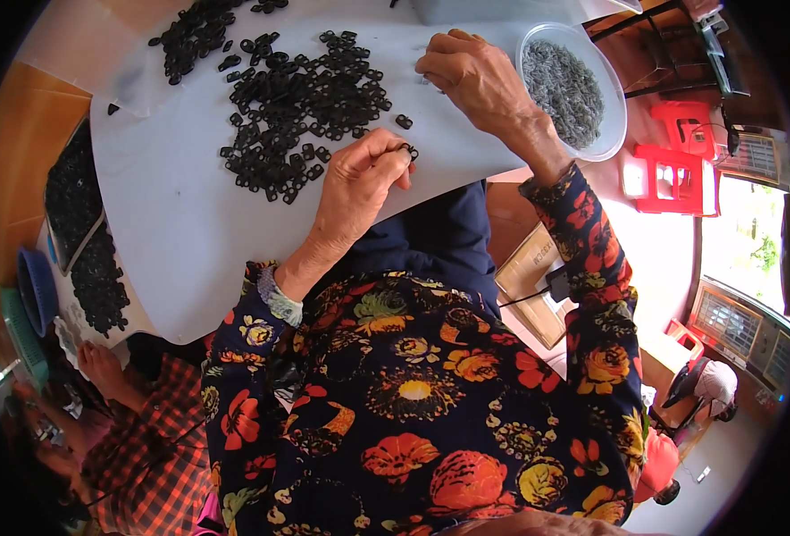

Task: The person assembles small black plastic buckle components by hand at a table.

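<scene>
My left hand (pixel 359 183) is closed near the front edge of the white table (pixel 167 223). Between its thumb and forefinger it pinches a small black part (pixel 410 152) with ring-like openings. Farther away and to the right, my right hand (pixel 477 79) rests low over the tabletop, its fingers bent and drawn together. A few small pale bits lie by its fingertips; whether the fingers hold one is hidden. Left of my hands spreads a loose pile of black parts (pixel 274 112) of the same kind. One single black part (pixel 404 121) lies between the pile and my right hand.
A round clear tub (pixel 616 121) full of small greyish pieces stands beside my right wrist. More black parts (pixel 189 40) lie at the far left near a translucent sheet-like edge. A co-worker's hand (pixel 104 368) is at the lower left, near another black heap (pixel 98 277). Red stools (pixel 672 179) stand at right.
</scene>
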`<state>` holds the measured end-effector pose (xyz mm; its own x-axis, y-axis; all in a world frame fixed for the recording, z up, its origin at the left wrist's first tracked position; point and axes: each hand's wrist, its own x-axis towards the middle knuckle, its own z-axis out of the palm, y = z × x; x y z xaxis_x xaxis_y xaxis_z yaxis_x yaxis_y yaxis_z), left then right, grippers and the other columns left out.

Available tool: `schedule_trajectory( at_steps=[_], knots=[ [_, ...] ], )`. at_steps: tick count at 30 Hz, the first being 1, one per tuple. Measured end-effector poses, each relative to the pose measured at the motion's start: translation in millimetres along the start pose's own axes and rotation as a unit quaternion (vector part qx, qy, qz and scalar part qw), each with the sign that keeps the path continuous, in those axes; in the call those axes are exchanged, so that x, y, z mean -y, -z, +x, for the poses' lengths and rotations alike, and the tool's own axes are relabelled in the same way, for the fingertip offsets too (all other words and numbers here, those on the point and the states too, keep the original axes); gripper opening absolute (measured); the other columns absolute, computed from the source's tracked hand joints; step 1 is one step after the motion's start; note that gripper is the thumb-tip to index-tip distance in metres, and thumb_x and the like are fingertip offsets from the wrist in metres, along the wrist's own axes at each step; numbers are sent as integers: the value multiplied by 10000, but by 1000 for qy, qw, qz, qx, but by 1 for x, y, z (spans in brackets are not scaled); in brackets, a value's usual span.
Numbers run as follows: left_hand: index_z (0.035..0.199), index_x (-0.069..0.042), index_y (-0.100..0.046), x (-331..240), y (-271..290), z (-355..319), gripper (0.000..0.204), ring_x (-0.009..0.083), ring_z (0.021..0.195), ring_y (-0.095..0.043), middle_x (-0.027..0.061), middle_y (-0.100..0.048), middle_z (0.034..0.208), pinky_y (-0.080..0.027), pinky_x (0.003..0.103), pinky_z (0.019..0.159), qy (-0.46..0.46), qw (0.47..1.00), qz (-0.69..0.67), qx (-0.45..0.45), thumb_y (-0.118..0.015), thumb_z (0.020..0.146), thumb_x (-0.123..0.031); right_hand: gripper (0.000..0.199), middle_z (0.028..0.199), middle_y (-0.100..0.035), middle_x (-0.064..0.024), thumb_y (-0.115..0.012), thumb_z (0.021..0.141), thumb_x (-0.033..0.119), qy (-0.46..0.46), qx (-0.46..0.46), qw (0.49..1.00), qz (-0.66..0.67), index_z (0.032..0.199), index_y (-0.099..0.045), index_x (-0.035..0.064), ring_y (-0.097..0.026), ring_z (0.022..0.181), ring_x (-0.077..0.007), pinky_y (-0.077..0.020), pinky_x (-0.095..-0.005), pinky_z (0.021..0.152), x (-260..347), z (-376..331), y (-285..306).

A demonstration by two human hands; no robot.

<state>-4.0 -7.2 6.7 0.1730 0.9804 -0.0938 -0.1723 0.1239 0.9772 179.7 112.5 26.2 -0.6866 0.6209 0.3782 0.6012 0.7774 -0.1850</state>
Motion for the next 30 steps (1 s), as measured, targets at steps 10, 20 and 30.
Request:
schedule_trajectory(
  at_steps=[10, 20, 30],
  knots=[
    [823, 11, -575, 2, -3, -1, 90, 54, 629, -522, -9, -554, 693, -424, 198, 595, -12, 1000, -7, 9, -538, 860, -61, 35, 764, -570, -76, -580, 714, 0, 48, 52, 997, -10, 697, -575, 30, -590, 795, -273, -467, -379, 746, 3, 16, -6],
    [817, 17, -583, 5, -3, 1, 112, 61, 643, -536, -1, -561, 700, -437, 204, 613, -4, 1000, -1, 1, -524, 853, -71, 66, 802, -595, -138, -617, 743, 33, -5, 171, 978, -116, 773, -579, -11, -597, 798, -343, -481, -426, 715, 23, 28, -2],
    [820, -7, -590, 12, 5, 7, 131, 77, 655, -540, 35, -603, 715, -437, 224, 685, 9, 996, -90, -29, -527, 867, -112, 85, 656, -616, -133, -603, 706, 23, -147, -13, 971, 188, 785, -629, 4, -613, 603, -233, -496, -343, 600, 43, 7, 11]
  ],
)
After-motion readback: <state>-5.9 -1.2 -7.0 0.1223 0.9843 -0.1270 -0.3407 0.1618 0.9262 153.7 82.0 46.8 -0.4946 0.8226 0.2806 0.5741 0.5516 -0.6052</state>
